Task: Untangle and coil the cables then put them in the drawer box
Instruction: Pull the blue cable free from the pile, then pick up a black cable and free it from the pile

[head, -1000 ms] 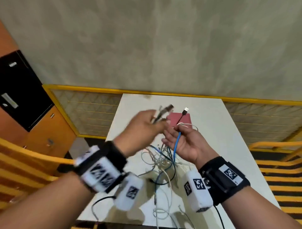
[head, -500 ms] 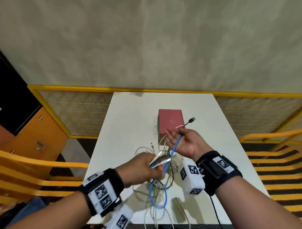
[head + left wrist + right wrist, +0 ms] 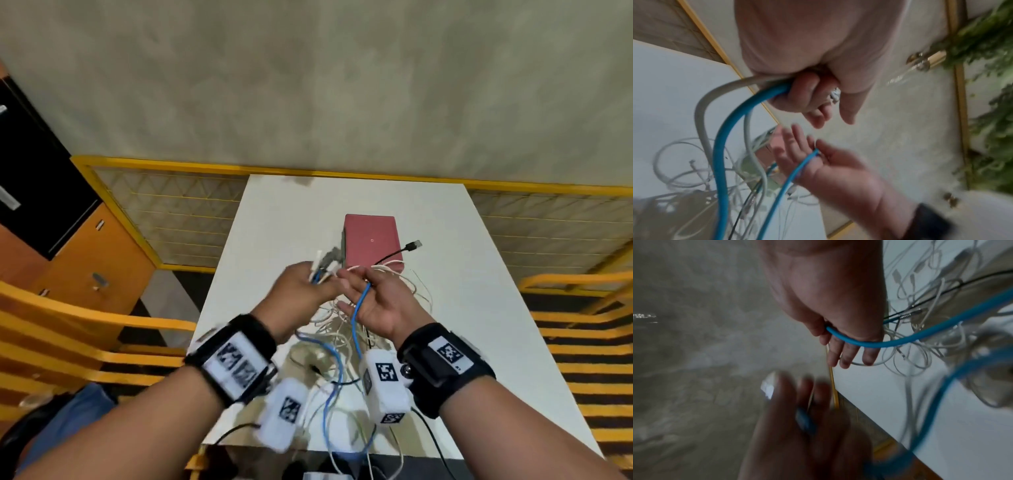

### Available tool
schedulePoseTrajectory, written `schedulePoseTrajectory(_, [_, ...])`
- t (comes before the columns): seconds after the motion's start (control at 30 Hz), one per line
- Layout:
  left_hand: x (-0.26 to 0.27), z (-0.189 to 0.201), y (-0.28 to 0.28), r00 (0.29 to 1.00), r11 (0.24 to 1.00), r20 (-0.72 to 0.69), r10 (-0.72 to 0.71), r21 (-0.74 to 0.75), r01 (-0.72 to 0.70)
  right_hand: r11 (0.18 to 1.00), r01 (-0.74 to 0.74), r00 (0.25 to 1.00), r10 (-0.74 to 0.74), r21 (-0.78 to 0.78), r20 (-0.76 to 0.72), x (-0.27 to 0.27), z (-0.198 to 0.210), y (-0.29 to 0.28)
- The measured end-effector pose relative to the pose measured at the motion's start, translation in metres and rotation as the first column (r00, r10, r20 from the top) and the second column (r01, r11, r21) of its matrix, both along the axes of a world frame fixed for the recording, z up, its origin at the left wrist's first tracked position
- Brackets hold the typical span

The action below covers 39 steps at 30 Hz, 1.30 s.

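Observation:
Above a white table [image 3: 274,222], my left hand [image 3: 318,277] grips a bunch of cable ends: a thick blue cable [image 3: 731,123], a grey cable [image 3: 701,105] and pale connectors [image 3: 325,262]. My right hand [image 3: 363,284] is palm up just right of it, fingertips nearly touching. A thinner stretch of blue cable [image 3: 358,308] runs across that palm and is pinched under the thumb [image 3: 818,327]. Below both hands lies a tangle of white, blue and black cables [image 3: 329,325]. The red drawer box [image 3: 371,240] stands behind the hands, closed.
A black USB cable [image 3: 412,245] lies over the box's right corner. Several cables hang over the table's near edge [image 3: 342,455]. Yellow mesh fencing [image 3: 178,219] borders the table, with an orange cabinet [image 3: 85,267] at the left and yellow rails [image 3: 582,335] at the right.
My left hand has risen from low over the tangle, carrying the cable ends up and forward to the right hand's fingertips. The right hand has stayed about where it was, still holding the blue cable.

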<state>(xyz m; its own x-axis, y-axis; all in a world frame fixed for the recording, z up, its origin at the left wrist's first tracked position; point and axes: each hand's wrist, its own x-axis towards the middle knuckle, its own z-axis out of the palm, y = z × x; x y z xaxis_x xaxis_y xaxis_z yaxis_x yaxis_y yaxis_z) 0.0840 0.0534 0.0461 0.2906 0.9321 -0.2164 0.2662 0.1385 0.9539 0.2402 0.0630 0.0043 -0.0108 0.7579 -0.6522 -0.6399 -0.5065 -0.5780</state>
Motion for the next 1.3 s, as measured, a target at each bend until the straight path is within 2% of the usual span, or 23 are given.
schedulePoseTrajectory(0.07, [0.027,-0.009,0.005,0.997,0.997,-0.036,-0.067,0.024,0.068,1.0,0.013,0.995,-0.014,-0.008,-0.1,-0.011,-0.001,-0.005])
schedulePoseTrajectory(0.13, [0.037,-0.027,0.009,0.993,0.998,-0.104,-0.057,0.006,0.057,1.0,0.023,0.987,-0.024,-0.011,-0.161,-0.009,-0.001,-0.008])
schedulePoseTrajectory(0.3, [0.034,-0.043,0.005,0.996,0.998,-0.071,-0.06,0.021,0.061,0.997,-0.068,0.991,0.072,0.033,-0.113,0.002,0.005,-0.013])
schedulePoseTrajectory(0.33, [0.032,-0.041,0.002,0.99,0.994,-0.092,-0.107,0.027,0.11,0.997,-0.075,0.993,0.076,0.017,-0.091,0.003,0.007,-0.012])
schedulePoseTrajectory(0.4, [0.022,-0.035,-0.008,0.948,0.956,-0.131,-0.291,-0.012,0.292,0.999,-0.025,0.999,0.024,-0.022,-0.042,0.01,0.008,-0.007])
schedulePoseTrajectory(0.47, [0.002,-0.032,-0.024,0.847,0.867,-0.187,-0.498,-0.104,0.487,0.997,0.046,0.999,-0.046,-0.059,-0.013,0.025,0.011,-0.001])
schedulePoseTrajectory(0.53, [-0.024,-0.034,-0.038,0.774,0.805,-0.222,-0.593,-0.198,0.559,0.995,0.066,0.997,-0.069,-0.074,-0.034,0.038,0.017,0.002])
schedulePoseTrajectory(0.57, [-0.035,-0.036,-0.042,0.784,0.811,-0.216,-0.582,-0.233,0.537,0.997,0.058,0.997,-0.061,-0.059,-0.048,0.04,0.019,0.002])
schedulePoseTrajectory(0.63, [-0.051,-0.039,-0.043,0.861,0.874,-0.19,-0.471,-0.232,0.427,1.0,-0.002,0.999,0.001,-0.018,-0.043,0.038,0.02,-0.002])
schedulePoseTrajectory(0.73, [-0.055,-0.038,-0.036,0.984,0.967,-0.069,-0.162,-0.208,0.145,0.995,-0.099,0.995,0.099,-0.003,0.024,0.022,0.021,-0.013])
schedulePoseTrajectory(0.8, [-0.049,-0.031,-0.031,0.998,0.978,0.058,0.036,-0.21,-0.023,0.974,-0.228,0.966,0.228,-0.01,0.123,0.014,0.019,-0.026])
schedulePoseTrajectory(0.83, [-0.046,-0.026,-0.029,0.987,0.975,0.126,0.096,-0.213,-0.068,0.948,-0.316,0.929,0.313,-0.018,0.197,0.013,0.018,-0.034])
schedulePoseTrajectory(0.9, [-0.042,-0.012,-0.025,0.966,0.977,0.225,0.131,-0.194,-0.087,0.868,-0.497,0.808,0.471,-0.021,0.354,0.015,0.019,-0.054])
schedulePoseTrajectory(0.97, [-0.041,0.002,-0.022,0.961,0.983,0.244,0.127,-0.158,-0.089,0.75,-0.66,0.63,0.583,-0.043,0.512,0.029,0.016,-0.074])
schedulePoseTrajectory(1.03, [-0.042,0.016,-0.018,0.963,0.986,0.236,0.132,-0.127,-0.104,0.62,-0.774,0.443,0.673,-0.125,0.592,0.049,0.009,-0.094])
schedulePoseTrajectory(1.1, [-0.044,0.03,-0.012,0.96,0.988,0.241,0.139,-0.092,-0.12,0.492,-0.837,0.275,0.757,-0.24,0.593,0.067,0.0,-0.11])
schedulePoseTrajectory(1.2, [-0.046,0.049,-0.005,0.961,0.993,0.25,0.12,-0.018,-0.119,0.323,-0.844,0.03,0.825,-0.428,0.565,0.085,-0.018,-0.128])
schedulePoseTrajectory(1.3, [-0.045,0.063,0.0,0.948,0.991,0.297,0.113,0.036,-0.129,0.166,-0.847,-0.133,0.854,-0.505,0.503,0.091,-0.035,-0.137])
